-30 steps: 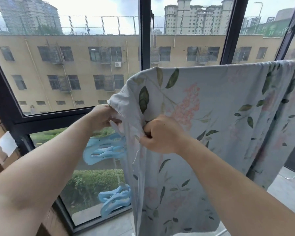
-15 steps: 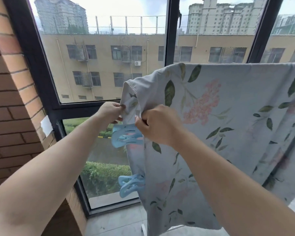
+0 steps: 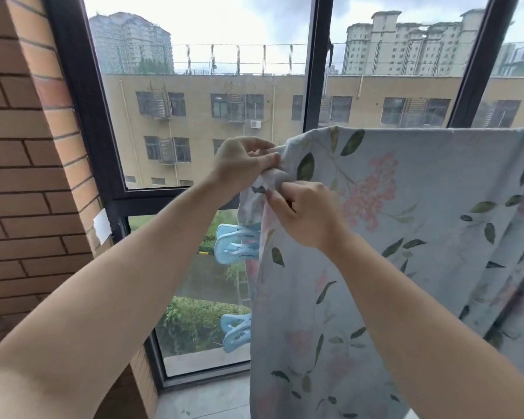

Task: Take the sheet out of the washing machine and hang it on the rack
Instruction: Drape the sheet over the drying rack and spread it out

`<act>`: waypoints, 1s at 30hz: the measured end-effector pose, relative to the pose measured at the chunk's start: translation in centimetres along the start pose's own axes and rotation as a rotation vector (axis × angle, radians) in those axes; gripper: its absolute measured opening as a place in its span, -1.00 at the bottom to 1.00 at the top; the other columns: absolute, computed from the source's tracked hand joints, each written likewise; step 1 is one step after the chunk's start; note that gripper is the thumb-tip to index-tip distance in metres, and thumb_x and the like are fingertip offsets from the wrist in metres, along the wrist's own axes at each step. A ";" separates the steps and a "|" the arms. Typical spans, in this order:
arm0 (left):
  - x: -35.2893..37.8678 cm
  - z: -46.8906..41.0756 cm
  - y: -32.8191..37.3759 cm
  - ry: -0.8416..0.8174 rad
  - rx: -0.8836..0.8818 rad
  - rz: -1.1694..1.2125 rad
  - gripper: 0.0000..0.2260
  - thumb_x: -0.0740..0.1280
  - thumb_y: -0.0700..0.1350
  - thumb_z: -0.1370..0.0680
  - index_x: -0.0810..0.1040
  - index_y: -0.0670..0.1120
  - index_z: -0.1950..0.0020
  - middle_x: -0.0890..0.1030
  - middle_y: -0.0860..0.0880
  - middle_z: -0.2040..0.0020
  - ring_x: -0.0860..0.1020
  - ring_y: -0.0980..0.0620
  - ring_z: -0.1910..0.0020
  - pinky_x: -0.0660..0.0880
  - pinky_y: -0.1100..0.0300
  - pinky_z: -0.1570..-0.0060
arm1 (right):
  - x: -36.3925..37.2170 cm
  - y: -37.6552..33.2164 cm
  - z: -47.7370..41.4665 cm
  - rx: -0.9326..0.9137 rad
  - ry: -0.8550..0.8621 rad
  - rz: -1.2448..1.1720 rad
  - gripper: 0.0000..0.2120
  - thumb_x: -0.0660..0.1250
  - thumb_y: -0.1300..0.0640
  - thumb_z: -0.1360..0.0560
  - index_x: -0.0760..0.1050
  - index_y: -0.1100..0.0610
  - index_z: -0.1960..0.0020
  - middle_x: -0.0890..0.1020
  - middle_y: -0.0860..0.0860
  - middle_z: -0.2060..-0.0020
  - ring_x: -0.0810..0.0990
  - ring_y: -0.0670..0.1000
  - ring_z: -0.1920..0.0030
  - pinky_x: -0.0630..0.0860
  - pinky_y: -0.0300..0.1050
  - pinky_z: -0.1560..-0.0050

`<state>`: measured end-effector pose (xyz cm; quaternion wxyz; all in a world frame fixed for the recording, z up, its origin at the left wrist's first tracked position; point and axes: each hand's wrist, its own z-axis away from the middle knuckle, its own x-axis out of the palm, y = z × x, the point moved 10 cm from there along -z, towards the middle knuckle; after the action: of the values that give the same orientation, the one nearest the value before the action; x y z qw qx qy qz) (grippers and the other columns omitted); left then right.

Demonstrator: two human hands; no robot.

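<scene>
Window (image 3: 212, 122) behind, left hand (image 3: 242, 167) and right hand (image 3: 303, 213) pinching sheet (image 3: 406, 237) corner edge

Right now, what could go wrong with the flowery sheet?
1. The left hand and right hand pinch the bunched corner of the sheet; a hard tug might drag its draped top edge off.
2. If left crumpled, that corner may dry creased.
3. The upper blue clip and lower blue clip sit by its edge; pulling could knock one loose.
</scene>
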<state>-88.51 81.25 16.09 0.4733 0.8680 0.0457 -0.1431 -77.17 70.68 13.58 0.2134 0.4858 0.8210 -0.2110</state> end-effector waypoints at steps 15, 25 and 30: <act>-5.0 -0.9 -0.5 0.326 0.037 -0.084 -0.84 0.45 0.02 -0.55 0.66 -0.05 0.15 0.58 0.12 0.32 0.48 0.22 0.37 0.43 0.34 0.31 | -5.5 6.9 -9.3 0.173 0.119 0.314 -0.63 0.04 -0.09 -0.65 0.53 0.10 -0.13 0.59 0.06 -0.12 0.47 0.13 -0.21 0.29 0.06 -0.23; 0.0 1.1 -4.6 -0.005 -0.232 0.286 -0.73 0.49 -0.04 -0.52 0.66 -0.12 -0.17 0.69 -0.03 0.02 0.63 0.07 0.10 0.64 0.15 0.05 | -1.8 9.7 -10.0 0.252 -0.185 0.337 -0.48 -0.10 -0.10 -0.69 0.57 0.14 -0.13 0.62 0.17 -0.08 0.53 0.22 -0.15 0.31 0.13 -0.23; -1.4 1.5 -5.2 0.213 -0.245 0.370 -0.82 0.39 0.09 -0.45 0.67 0.04 0.05 0.64 -0.04 0.12 0.55 -0.04 0.15 0.51 -0.01 0.15 | -1.0 8.1 -10.6 0.219 -0.184 0.270 -0.55 -0.06 -0.01 -0.71 0.54 0.16 -0.24 0.61 0.15 -0.14 0.49 0.20 -0.19 0.31 0.15 -0.26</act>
<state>-91.26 82.96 11.52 0.5858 0.8078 -0.0473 0.0448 -71.11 79.37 21.74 0.2596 0.5907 0.6974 -0.3121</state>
